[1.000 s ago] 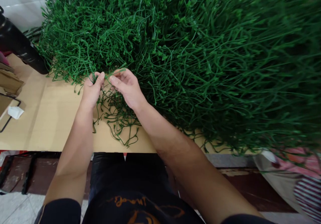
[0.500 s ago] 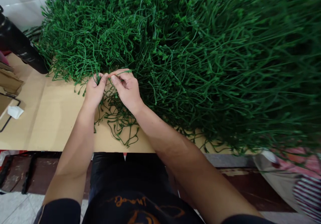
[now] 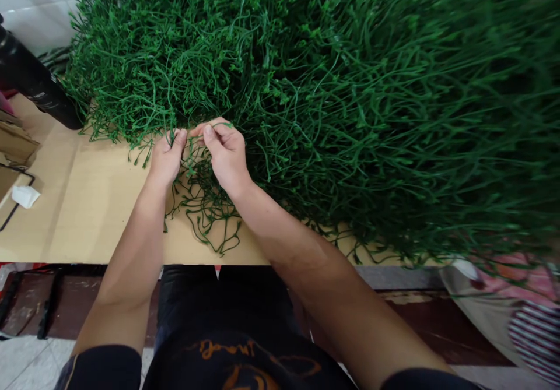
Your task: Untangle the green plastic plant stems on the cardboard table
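My left hand [image 3: 167,152] is closed on a few thin green plastic-looking stems [image 3: 172,136], thumb pressed against the fingers. Just right of it, my right hand [image 3: 226,148] pinches one green stem whose tip [image 3: 227,124] pokes out above the fingers. The two hands nearly meet at the fingertips. Behind them rises a large heap of the same green stems [image 3: 284,81], with small budded ends. Below and between my hands, a loose tangle of stems [image 3: 210,215] lies on the tan board. Exactly how the stems sit inside the fingers is partly hidden.
The tan tabletop [image 3: 96,203] spreads to the left, its front edge close to my body. A black bottle [image 3: 37,78] leans at the far left, near a cardboard box [image 3: 17,139] and a white scrap [image 3: 25,196]. Pink cloth [image 3: 516,279] lies at lower right.
My right thumb has shifted slightly right and up along the fingers, and that hand has drawn a little away from the left. My left hand has hardly moved.
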A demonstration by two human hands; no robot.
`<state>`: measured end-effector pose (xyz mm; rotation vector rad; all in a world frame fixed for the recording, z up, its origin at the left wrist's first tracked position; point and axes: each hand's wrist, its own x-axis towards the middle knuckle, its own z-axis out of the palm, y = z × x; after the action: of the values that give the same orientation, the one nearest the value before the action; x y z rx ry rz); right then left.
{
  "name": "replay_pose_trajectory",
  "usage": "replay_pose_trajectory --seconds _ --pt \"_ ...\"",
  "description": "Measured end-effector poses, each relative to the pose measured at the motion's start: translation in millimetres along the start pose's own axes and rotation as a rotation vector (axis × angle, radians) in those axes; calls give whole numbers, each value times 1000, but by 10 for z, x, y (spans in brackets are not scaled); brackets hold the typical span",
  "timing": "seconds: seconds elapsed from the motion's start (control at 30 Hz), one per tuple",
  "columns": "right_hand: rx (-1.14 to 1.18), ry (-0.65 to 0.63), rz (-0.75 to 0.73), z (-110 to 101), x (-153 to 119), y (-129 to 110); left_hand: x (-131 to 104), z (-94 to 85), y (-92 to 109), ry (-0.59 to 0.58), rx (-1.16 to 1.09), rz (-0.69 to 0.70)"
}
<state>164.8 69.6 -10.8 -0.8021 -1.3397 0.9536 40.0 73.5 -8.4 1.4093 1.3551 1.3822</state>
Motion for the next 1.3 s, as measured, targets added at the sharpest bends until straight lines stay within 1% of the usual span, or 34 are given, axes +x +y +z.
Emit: replay_pose_trajectory --seconds 0.13,0.23,0.37,0.47,0.53,0.63,0.7,0.8,0.87,0.93,0.97,1.03,1.1,1.23,1.3 --pt "-10 -38 41 9 -16 -91 5 26 30 -2 137 31" --pt "-26 -36 20 5 -18 -120 -9 59 70 13 252 51" --pt "-31 -35 -8 -4 -20 -115 -52 118 125 29 400 113" --pt "-15 -21 -45 5 -27 -106 -83 163 155 51 458 109" --pt "16 -18 -51 21 -38 -117 -94 185 170 76 452 103" --pt "120 -19 43 54 -59 -164 -87 180 178 90 390 104" --pt "251 -26 137 73 -66 -196 -69 146 173 44 283 56" --pt "436 -46 246 83 -53 -210 -42 65 161 -23 -44 -74" --pt "500 -60 319 75 -31 -193 -33 19 164 -6 -262 -138" --pt "537 -62 389 61 -8 -173 -30 -7 182 24 -385 -179" --pt "558 -57 420 53 2 -167 -30 -12 194 27 -420 -198" --pt "609 -37 468 41 12 -173 -33 -11 219 -4 -459 -214" --pt "657 -34 491 39 11 -199 -40 -5 241 -39 -464 -189" --pt "662 -132 486 59 -12 -237 -64 -8 287 -30 -390 -94" --pt "616 -193 494 65 -21 -218 -76 -36 321 -73 -351 -101"
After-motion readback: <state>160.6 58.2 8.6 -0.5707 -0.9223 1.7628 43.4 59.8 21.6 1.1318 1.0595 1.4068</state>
